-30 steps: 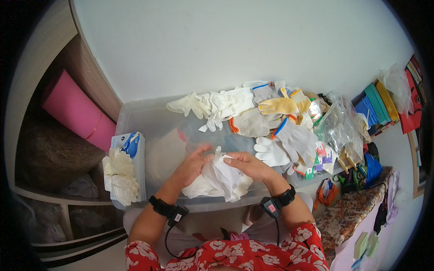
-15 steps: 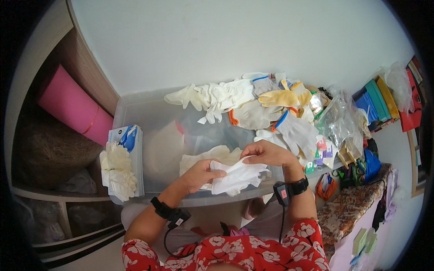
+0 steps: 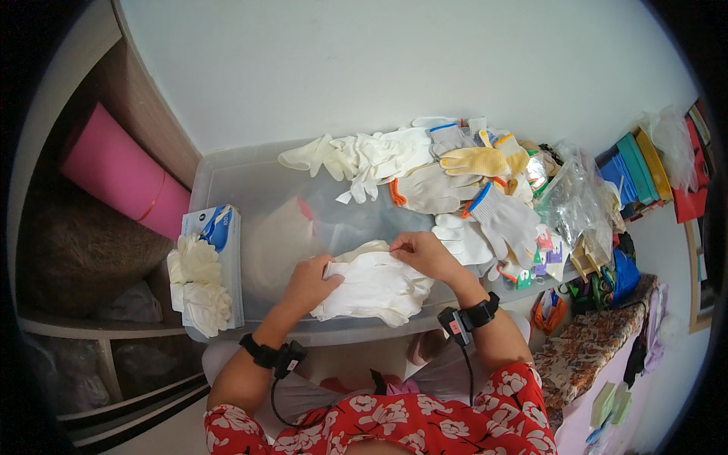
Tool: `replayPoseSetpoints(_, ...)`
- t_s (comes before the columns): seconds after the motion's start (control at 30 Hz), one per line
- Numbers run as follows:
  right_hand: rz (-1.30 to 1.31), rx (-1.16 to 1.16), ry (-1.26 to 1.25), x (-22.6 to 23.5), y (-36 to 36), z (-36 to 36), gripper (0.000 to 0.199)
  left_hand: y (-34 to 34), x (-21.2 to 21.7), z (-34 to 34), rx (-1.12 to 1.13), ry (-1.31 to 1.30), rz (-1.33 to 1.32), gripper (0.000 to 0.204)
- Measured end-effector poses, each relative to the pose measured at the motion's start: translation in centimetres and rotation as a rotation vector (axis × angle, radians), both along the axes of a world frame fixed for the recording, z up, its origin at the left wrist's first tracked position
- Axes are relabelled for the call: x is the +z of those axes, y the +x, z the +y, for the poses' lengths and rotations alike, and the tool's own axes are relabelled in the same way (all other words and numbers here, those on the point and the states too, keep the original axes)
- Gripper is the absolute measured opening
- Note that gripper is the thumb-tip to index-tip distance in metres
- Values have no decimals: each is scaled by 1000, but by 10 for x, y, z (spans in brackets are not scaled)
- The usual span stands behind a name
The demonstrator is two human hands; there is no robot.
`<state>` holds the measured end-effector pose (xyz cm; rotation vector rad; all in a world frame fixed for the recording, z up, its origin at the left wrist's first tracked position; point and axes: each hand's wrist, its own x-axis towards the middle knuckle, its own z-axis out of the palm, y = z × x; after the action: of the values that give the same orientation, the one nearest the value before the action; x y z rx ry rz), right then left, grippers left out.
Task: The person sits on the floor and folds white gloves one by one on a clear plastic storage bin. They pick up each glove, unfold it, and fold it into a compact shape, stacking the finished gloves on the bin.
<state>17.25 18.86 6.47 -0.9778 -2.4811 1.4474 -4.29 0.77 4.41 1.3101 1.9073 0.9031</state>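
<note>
A white glove (image 3: 373,287) lies spread over a cream-white glove (image 3: 371,247), whose upper edge shows behind it, on a translucent plastic box (image 3: 250,176). My left hand (image 3: 309,283) is closed on the white glove's left edge, the thumb on top. At the upper right edge, my right hand (image 3: 423,254) pinches the same white glove between thumb and fingers. Right of my right hand lies another white glove (image 3: 461,240), beside a grey knitted glove (image 3: 503,220) with a blue and orange cuff.
A blue-and-white box (image 3: 233,265) with cream gloves (image 3: 199,284) on it stands at the left end. Along the back lie thin white gloves (image 3: 379,158), grey orange-cuffed gloves (image 3: 434,188) and a yellow glove (image 3: 472,161). Clear plastic bags (image 3: 570,189) crowd the right end.
Both hands have shifted left and the white glove has come down over the cream-white one, flatter and more spread. My left hand has moved to its left edge.
</note>
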Motion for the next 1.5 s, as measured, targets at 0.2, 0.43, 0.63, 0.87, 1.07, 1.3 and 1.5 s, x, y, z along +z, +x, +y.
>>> replayPoseSetpoints(0.2,-4,-79,201,-3,-9,-6,12,-5,-1,-2,-14,-15,148,28)
replayPoseSetpoints(0.43,-4,-129,362,1,-23,-15,14,-3,7,-3,20,-87,341,32)
replayPoseSetpoints(0.63,12,-98,461,-5,-25,-12,12,-2,8,-5,9,-70,409,30)
replayPoseSetpoints(0.87,33,-144,475,3,-20,-10,13,-1,9,-5,-4,-93,462,33)
replayPoseSetpoints(1.07,92,-123,417,22,-11,-13,13,14,24,1,50,406,455,32)
replayPoseSetpoints(1.3,1,-47,323,18,4,-14,16,42,-5,-3,-239,394,368,46)
replayPoseSetpoints(1.5,-213,64,428,6,12,-11,16,44,-26,-3,-289,199,546,68)
